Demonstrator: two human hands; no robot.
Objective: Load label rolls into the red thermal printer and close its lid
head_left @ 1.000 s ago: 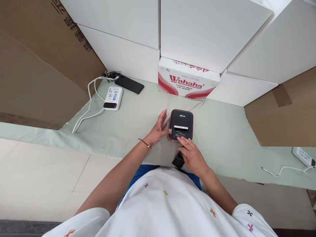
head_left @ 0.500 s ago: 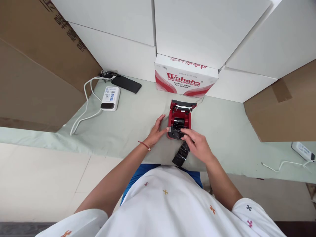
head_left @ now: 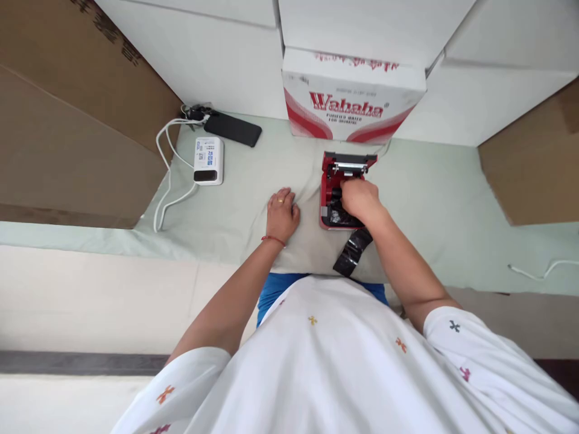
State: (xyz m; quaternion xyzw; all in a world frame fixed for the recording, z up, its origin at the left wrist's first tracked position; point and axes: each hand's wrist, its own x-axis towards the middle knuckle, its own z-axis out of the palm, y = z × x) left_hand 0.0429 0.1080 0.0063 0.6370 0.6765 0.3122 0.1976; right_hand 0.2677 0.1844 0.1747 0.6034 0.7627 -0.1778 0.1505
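Note:
A small red-and-black printer (head_left: 323,196) lies on the cloth-covered table with its lid (head_left: 335,158) raised. My right hand (head_left: 360,199) reaches down into it from the right, its fingertips hidden inside, so what they hold or press cannot be seen. Beneath and beside that hand, part of a black roll (head_left: 336,194) and shiny black film (head_left: 339,216) show in the bay. From the printer's front a strip of black ribbon (head_left: 353,252) hangs onto the table. My left hand (head_left: 283,217) rests palm down on the cloth, left of the printer and apart from it, holding nothing.
Behind the printer stands a white-and-red water carton (head_left: 353,102). At the left are a black phone (head_left: 233,128), a white power bank (head_left: 208,161) and white cables (head_left: 163,181). Brown cardboard boxes (head_left: 76,138) (head_left: 534,163) flank the table (head_left: 434,229).
My left hand has let go of the printer's left edge and lies on the cloth. My right hand has moved from the front of the printer deeper into its bay. The camera view has shifted.

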